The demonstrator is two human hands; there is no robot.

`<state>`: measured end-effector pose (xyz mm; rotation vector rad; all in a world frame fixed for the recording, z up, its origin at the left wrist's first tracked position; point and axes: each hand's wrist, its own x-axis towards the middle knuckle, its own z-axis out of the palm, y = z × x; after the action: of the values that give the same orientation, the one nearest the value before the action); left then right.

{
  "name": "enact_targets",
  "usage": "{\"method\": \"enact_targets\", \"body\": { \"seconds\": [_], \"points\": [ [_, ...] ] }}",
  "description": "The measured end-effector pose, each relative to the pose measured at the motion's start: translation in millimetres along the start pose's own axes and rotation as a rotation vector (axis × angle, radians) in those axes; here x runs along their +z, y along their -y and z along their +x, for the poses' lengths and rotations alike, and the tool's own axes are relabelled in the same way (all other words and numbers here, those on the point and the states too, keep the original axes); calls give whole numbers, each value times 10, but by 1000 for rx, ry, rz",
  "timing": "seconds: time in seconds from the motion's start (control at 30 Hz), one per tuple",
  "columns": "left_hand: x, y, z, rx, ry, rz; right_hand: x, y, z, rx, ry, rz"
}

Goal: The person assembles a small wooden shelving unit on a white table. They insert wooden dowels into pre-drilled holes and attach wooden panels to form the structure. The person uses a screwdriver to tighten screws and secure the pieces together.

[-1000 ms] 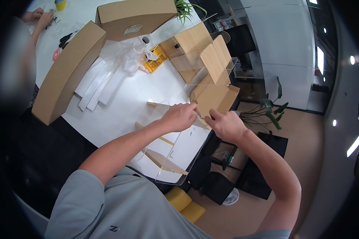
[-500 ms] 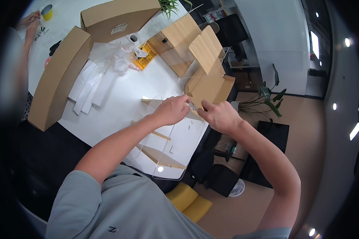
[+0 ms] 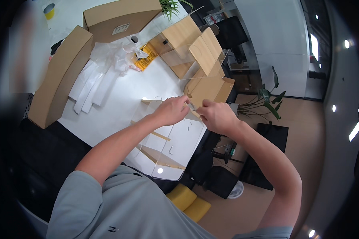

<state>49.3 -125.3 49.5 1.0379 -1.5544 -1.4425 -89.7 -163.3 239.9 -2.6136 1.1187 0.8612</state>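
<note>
A shelf unit of clear acrylic panels [image 3: 160, 171] and pale wooden boards [image 3: 161, 136] lies on the white table in front of me. At its far right end, my left hand [image 3: 173, 110] is closed, thumb and fingers pinched at the edge of a board; what they hold is hidden. Close beside it, my right hand [image 3: 218, 115] is closed around a thin metal rod [image 3: 193, 110] that looks like a hex key. The rod points toward my left fingertips. An L-shaped hex key [image 3: 171, 149] lies on the table below my hands, and small screws [image 3: 190, 124] lie nearby.
Cardboard boxes [image 3: 60, 75] stand at the left and back, with plastic wrap and white foam strips [image 3: 87, 89] beside them. A wooden and acrylic unit [image 3: 183, 34] and an open carton [image 3: 209, 89] sit at the far right. A yellow cup [image 3: 49, 12] is at far left.
My right hand has turned slightly, and more of the metal rod shows between my hands. My left hand stays in place. At the upper left, another person's hands have left the cup area.
</note>
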Motion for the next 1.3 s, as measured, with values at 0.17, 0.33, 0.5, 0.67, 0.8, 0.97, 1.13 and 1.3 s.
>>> {"method": "enact_targets", "body": {
  "seconds": [0.17,0.33,0.5,0.67,0.8,0.97,1.13,1.3],
  "points": [
    [2,15,-10,3,-2,5,-46,32,-13,-116,64,-200],
    [-53,-40,-19,-49,38,-7,-28,-106,76,935,217,1288],
    [4,-23,1,-12,10,-11,126,-121,3,526,71,714],
    [-34,-13,-5,4,22,-17,-67,21,-60,-114,78,-222],
    [-15,-3,13,5,20,5,57,-37,-27,106,53,80],
    [-31,-37,14,-24,29,1,53,-189,74,944,240,1184],
    [-15,-20,10,20,-6,-21,65,-62,-32,237,12,306],
    [-65,-51,13,-19,36,-3,-134,90,6,-129,216,-349]
  ]
}}
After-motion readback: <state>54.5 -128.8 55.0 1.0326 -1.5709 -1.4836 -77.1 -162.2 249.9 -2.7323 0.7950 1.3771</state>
